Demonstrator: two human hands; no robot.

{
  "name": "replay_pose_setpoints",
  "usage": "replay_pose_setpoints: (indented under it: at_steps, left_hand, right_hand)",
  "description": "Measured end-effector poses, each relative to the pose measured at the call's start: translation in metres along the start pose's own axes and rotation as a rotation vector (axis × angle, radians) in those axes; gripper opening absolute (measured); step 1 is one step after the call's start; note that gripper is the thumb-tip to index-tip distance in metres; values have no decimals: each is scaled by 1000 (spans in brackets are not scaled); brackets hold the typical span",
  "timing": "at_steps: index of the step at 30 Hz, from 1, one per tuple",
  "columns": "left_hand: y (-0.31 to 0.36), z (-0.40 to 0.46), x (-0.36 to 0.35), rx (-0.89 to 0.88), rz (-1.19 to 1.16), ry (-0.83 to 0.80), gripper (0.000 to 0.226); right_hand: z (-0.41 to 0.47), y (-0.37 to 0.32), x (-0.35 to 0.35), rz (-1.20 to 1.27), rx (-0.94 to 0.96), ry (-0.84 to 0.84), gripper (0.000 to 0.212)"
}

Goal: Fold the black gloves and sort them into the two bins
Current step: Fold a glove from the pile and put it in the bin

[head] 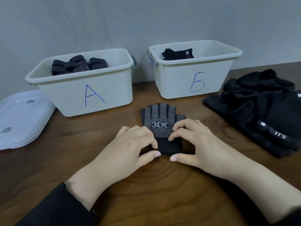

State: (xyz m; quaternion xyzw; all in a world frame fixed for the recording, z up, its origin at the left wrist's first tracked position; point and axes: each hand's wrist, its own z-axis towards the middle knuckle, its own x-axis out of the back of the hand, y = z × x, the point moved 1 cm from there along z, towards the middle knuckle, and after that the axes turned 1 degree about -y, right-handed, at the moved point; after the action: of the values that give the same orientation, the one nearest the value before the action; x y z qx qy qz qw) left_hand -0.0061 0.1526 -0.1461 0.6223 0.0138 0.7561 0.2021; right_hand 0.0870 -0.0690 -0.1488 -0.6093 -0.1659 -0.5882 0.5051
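A black glove with white grip dots (161, 118) lies flat on the wooden table, fingers pointing away from me. My left hand (135, 144) pinches the left side of its cuff between thumb and fingers. My right hand (193, 142) pinches the right side of the cuff the same way. Bin A (91, 98) stands at the back left and holds several folded dotted gloves (79, 64). Bin B (195, 79) at the back right holds a plain black glove (177, 54). A pile of plain black gloves (263, 108) lies on the right.
White plastic lids (21, 118) are stacked at the table's left edge, beside bin A. A grey wall runs close behind both bins. Bare wood shows in front of my hands and between the two bins.
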Motion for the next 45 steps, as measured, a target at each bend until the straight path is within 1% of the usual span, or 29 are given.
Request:
replay_pose_setpoints:
  at_steps: [3, 8, 12, 14, 15, 18, 19, 20, 22, 23, 25, 27, 29, 32, 35, 36, 38, 40, 42, 43, 45]
  left_hand:
    - [0, 0, 1, -2, 5, -13, 41]
    - [1, 0, 1, 12, 17, -20, 52]
    - [6, 3, -2, 27, 83, -5, 55]
    - [9, 6, -3, 41, 100, -1, 51]
    - [10, 8, -3, 42, 109, 8, 46]
    - [13, 12, -4, 44, 110, 71, 21]
    - [13, 13, -4, 52, 95, 92, 15]
    - [12, 14, -5, 63, 76, 110, 11]
    - [10, 16, -6, 82, 39, 147, 9]
    - [9, 17, -7, 97, 9, 169, 9]
    - [6, 19, -6, 162, -87, 218, 9]
    - [3, 22, -5, 253, -192, 231, 7]
    - [-1, 26, -6, 314, -293, 229, 4]
    - [-4, 30, -7, 351, -380, 237, 21]
    - [-5, 31, -10, 336, -296, 236, 31]
    - [-5, 32, -9, 308, -232, 248, 33]
    - [-6, 33, -7, 240, -86, 284, 34]
    - [-8, 36, -6, 170, 72, 297, 27]
    - [-8, 38, -9, 67, 189, 288, 13]
    - [-8, 39, -12, 20, 222, 276, 17]
    - [-8, 35, -15, -21, 234, 212, 33]
  right_hand:
    - [-2, 3, 4, -17, 33, -46, 37]
    - [1, 3, 0, -162, 112, 40, 31]
    - [5, 0, -8, -153, 106, 112, 22]
    - [8, 1, -9, -131, 85, 120, 22]
    - [8, 1, -8, -116, 79, 123, 22]
    - [8, 3, -1, 11, 69, 110, 16]
    - [7, 3, 1, 54, 60, 89, 17]
    - [6, 4, 3, 73, 46, 69, 25]
    - [7, 6, 2, 54, 14, 56, 45]
    - [9, 7, 1, 49, 1, 71, 46]
    - [16, 7, 0, 83, -19, 132, 37]
    - [21, 9, 0, 170, -42, 186, 27]
    - [25, 13, -1, 263, -76, 204, 25]
    - [29, 17, -3, 350, -127, 226, 29]
    - [32, 18, -5, 303, -138, 239, 36]
    - [33, 18, -5, 243, -120, 242, 35]
    - [36, 18, -4, 103, -62, 248, 25]
    - [40, 19, -4, -36, 15, 248, 16]
    - [41, 21, -7, -169, 100, 237, 13]
    - [40, 22, -8, -211, 132, 222, 15]
    - [37, 22, -6, -218, 148, 152, 25]
